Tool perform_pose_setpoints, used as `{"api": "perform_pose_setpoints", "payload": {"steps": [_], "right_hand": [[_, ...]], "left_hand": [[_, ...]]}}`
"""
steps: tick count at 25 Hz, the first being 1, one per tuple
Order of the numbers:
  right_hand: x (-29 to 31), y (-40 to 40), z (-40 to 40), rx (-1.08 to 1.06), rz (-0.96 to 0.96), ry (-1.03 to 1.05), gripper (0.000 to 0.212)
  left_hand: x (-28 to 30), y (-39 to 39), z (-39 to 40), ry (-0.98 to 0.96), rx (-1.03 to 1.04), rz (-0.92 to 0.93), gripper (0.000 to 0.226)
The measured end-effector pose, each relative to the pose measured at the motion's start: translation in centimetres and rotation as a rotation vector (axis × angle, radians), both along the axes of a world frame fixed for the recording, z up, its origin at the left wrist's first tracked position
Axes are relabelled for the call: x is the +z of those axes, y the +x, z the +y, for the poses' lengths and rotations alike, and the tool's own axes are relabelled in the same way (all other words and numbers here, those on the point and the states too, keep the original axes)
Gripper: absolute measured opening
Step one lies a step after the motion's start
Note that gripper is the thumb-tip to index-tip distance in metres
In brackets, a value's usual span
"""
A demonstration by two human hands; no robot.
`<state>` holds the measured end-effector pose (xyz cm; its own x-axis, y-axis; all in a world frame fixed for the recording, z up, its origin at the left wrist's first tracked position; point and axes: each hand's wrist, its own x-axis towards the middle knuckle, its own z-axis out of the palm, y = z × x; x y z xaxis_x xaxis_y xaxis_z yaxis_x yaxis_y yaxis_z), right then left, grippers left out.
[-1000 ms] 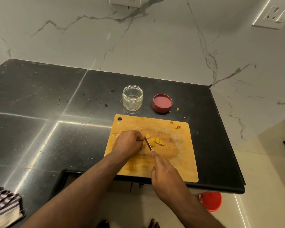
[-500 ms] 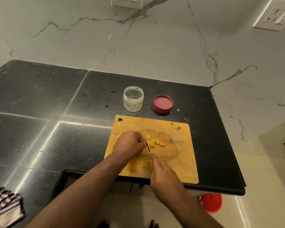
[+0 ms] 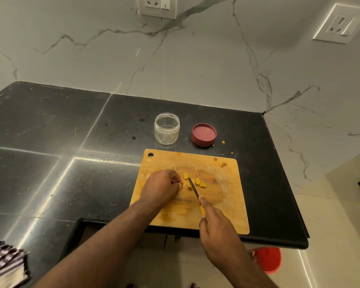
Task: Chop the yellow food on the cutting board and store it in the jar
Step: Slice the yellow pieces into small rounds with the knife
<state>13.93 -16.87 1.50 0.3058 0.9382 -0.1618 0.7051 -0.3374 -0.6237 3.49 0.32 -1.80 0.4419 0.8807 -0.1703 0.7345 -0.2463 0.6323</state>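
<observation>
Two hands over the board (image 3: 233, 215) at the bench's front edge: left hand (image 3: 161, 187) curled, pinning the uncut food, itself hidden, for slicing; right hand (image 3: 217, 227) gripping the knife (image 3: 193, 190) among cut slices (image 3: 197, 181); jar (image 3: 166, 128) open just behind for loading.

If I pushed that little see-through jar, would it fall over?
Probably not: the small clear plastic jar looks squat and wide-based, so it should slide on the glossy black counter. It seems nearly empty, thus likely light and easily knocked.
</observation>
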Motion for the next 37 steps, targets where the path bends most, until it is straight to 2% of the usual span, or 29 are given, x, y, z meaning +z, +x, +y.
{"api": "perform_pose_setpoints", "payload": {"steps": [10,19,26,31,37], "right_hand": [[-1.0,-1.1,1.8,0.093,-0.117,-0.019,0.053],[-1.1,0.1,3.6,0.176,-0.149,-0.082,0.057],[-1.3,-0.4,-0.7,0.123,-0.078,-0.07,0.053],[-0.3,0.3,-0.2,0.01,0.016,-0.004,0.05],[-0.3,0.0,0.3,0.0,-0.008,0.014,0.039]], "left_hand": [[-0.1,0.1,0.1,0.026,-0.009,0.018,0.013],[0.1,0.1,0.3,0.041,-0.022,0.028,0.011],[0.2,0.0,0.1,0.027,-0.025,0.023,0.012],[0.2,-0.2,0.3,0.002,-0.027,0.01,0.019],[-0.2,-0.1,0.4,-0.007,0.003,0.001,0.016]]}}
